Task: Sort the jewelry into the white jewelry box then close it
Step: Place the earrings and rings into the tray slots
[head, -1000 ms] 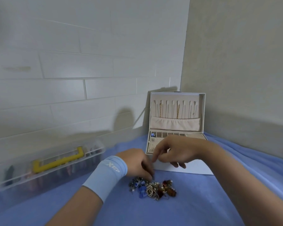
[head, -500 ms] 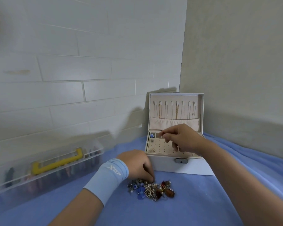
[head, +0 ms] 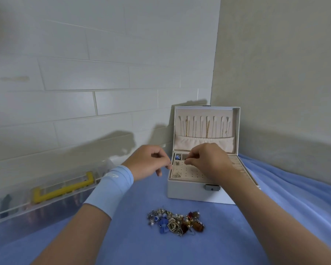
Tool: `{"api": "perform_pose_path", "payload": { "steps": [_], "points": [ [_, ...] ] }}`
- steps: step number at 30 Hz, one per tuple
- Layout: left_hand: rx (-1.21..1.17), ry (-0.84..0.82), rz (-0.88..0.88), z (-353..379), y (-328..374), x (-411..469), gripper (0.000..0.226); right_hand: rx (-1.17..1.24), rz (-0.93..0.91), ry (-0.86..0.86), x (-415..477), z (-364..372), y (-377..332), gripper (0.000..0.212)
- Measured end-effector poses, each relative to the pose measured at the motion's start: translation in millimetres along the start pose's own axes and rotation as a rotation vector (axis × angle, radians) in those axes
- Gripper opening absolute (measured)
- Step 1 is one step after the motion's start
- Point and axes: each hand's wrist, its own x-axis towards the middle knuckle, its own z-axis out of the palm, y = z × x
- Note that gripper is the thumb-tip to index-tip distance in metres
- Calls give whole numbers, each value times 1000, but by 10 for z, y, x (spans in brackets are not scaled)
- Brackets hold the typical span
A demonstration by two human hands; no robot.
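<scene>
1. Blue cloth-covered surface (head: 122,245). Carries every entry below.

2. Tangled heap of beaded and metal jewelry (head: 176,222), six o'clock of the box. Unsorted stock, probably left where either hand can reach it. Single pieces cannot be told apart.

3. Clear plastic case with yellow handle (head: 63,190), nine o'clock. Contents blurred, left end cut off.

4. Left hand (head: 149,162), light blue fabric wristband (head: 111,186) at the wrist, just beside the box's left rim. Grip pinched on a small pale piece (head: 169,165), seemingly awaiting its turn. Too small to identify.

5. Right hand (head: 208,161), over the tray. Grip pinched together on a small dark piece (head: 185,159) above the perforated beige earring panel (head: 187,172), likely seating it in a hole. The hand hides much of the tray.

6. White rectangular jewelry box (head: 187,192), one o'clock on the surface. Lid upright, not yet closed. Thin gold chains (head: 207,129) hang inside the lid, kept straight by hooks. Compartments on the right mostly hidden.
</scene>
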Motion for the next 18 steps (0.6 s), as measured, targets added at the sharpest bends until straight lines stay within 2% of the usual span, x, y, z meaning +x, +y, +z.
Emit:
{"api": "perform_pose_path", "payload": {
  "steps": [3,8,10,15,18],
  "points": [
    [-86,93,-39,-7,21,150,11,-75,-32,23,28,62,-28,14],
    [-201,131,-100,109,4,369,11,-240,-91,14,33,158,-41,20],
    [-224,149,-102,195,-32,394,11,-236,-93,-14,37,153,-33,22],
    [-133,146,-64,294,-104,423,14,-239,-92,-1,82,168,-40,20],
    [-120,146,-54,298,-145,439,15,-395,-140,-23,123,224,-68,22]
  ]
}}
